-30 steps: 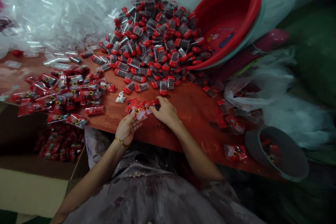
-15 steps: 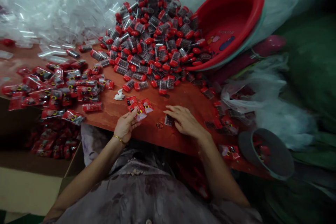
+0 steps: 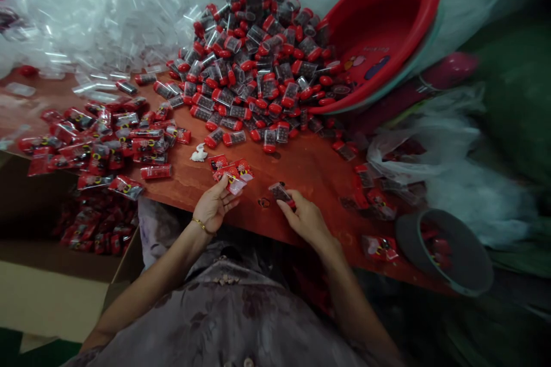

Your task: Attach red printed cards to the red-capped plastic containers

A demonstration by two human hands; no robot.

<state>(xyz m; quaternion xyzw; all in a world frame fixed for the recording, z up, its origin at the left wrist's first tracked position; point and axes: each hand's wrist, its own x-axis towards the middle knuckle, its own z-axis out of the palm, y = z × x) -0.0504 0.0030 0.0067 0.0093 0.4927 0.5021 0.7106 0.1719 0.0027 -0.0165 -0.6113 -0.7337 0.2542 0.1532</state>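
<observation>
Between the thumb and fingers of my left hand [image 3: 215, 203] is a small red printed packet [image 3: 233, 182] with a clear end. Just beyond it, more red printed packets [image 3: 244, 169] lie on the table. My right hand [image 3: 305, 215] grips a small clear container [image 3: 280, 192] with dark contents and a red end, tilted, its clear end pointing left. Ahead of both hands rises a big pile of similar red-capped clear containers [image 3: 258, 77].
A heap of filled red packets [image 3: 103, 143] covers the table's left, above a carton [image 3: 38, 281] holding more. Clear plastic pieces [image 3: 107, 17] are piled behind. A red basin [image 3: 413, 6] leans at the back right; a grey bowl [image 3: 469, 264] sits at the right edge.
My right hand has closed on the container it was reaching over and tilted it up. My left hand keeps its packet. The whole view has shifted slightly.
</observation>
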